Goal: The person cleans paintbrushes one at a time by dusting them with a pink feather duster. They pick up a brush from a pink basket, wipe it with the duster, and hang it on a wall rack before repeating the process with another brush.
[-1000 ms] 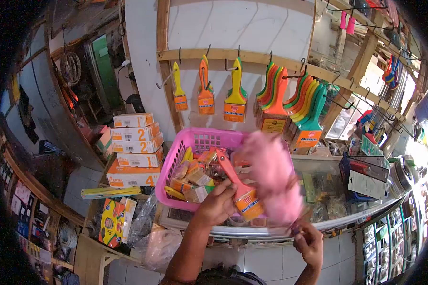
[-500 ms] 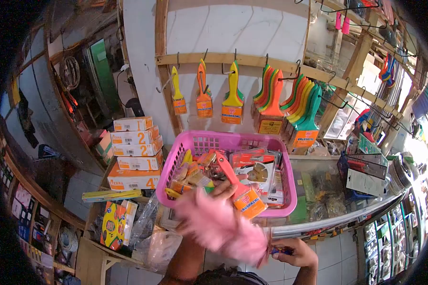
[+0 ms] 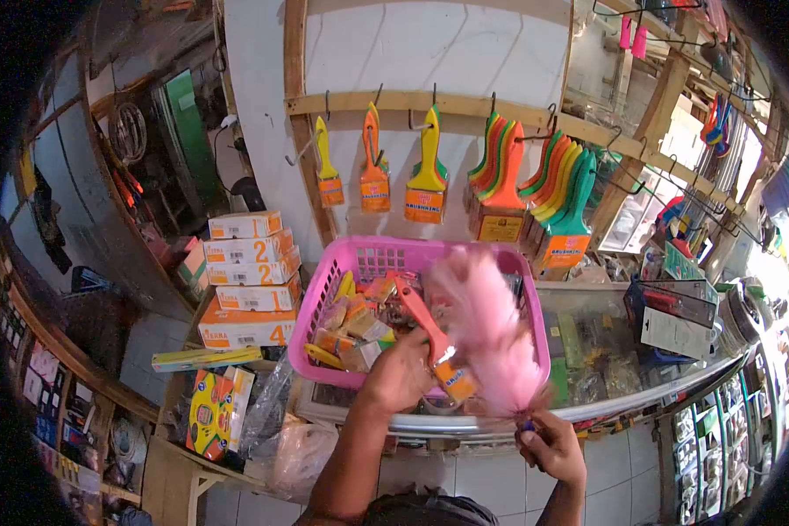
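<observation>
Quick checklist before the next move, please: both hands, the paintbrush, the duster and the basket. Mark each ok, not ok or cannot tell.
1. Left hand holding the orange-handled Brushking paintbrush: ok.
2. Right hand gripping the fluffy pink duster at its handle end: ok.
3. Duster sharp enough to inspect: not ok, it is blurred.
4. Duster clear of the paintbrush: cannot tell, the blur hides any contact.
5. Pink plastic basket upright on the glass-topped counter: ok.
6. Basket contents fully visible: not ok, the duster covers much of the right side.
</observation>
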### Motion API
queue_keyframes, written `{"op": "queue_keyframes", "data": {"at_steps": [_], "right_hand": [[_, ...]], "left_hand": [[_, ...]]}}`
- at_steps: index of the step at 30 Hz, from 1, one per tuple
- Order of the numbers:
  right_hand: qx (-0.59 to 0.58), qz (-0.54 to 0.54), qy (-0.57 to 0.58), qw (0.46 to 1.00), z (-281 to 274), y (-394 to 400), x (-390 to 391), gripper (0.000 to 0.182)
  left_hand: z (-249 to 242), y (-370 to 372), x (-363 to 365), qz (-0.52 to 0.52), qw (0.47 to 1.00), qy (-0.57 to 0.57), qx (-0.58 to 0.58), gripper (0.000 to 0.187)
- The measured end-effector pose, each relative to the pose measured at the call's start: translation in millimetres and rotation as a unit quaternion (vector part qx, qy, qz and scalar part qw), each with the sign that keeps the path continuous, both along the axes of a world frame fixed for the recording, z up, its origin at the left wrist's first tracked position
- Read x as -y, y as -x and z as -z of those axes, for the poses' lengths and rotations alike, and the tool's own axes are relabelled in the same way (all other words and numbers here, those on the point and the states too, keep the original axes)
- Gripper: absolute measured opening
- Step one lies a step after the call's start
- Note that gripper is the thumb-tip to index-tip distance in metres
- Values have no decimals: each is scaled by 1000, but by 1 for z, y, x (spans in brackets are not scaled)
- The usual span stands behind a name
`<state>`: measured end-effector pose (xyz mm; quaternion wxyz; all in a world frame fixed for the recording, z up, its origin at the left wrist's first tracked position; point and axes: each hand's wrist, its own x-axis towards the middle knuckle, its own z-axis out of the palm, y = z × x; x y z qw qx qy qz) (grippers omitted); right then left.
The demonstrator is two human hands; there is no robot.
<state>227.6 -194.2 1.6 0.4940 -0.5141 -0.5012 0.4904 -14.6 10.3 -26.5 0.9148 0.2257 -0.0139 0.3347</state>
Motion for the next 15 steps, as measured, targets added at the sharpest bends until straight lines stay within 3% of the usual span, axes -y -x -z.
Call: {"op": "queue_keyframes", "data": {"at_steps": [2, 3, 4, 5, 6, 7, 8, 9, 12, 15], "right_hand": [[59, -61, 5, 996, -1, 1, 0, 31], [87, -99, -10, 991, 1, 1, -1, 31], [113, -137, -23, 984, 1, 3, -1, 30], [130, -105, -8, 986, -10, 5, -1, 24], [77, -41, -13, 996, -8, 5, -2, 22], [24, 22, -16, 999, -8, 7, -3, 21], [-27, 85, -22, 996, -11, 10, -7, 19], [-46, 142, -50, 988, -16, 18, -9, 16], [38, -20, 24, 999, -11, 4, 1, 15], [36, -2, -34, 999, -7, 3, -1, 16]], "left_hand": [[-26, 0, 13, -47, 997, 38, 51, 38], [-31, -10, 23, -281, 929, -206, -123, 40], [-31, -14, 25, -329, 892, -264, -163, 45], [-31, -18, 28, -378, 846, -314, -206, 51], [-30, -11, 24, -271, 934, -195, -125, 59], [-30, -4, 19, -156, 985, -66, -38, 68], [-34, -1, 15, -36, 996, 62, 53, 77], [-39, 2, 18, -42, 999, 0, -24, 82], [-39, -3, 17, -51, 994, 76, 54, 78], [-34, -3, 15, -61, 994, 68, 58, 85]]}}
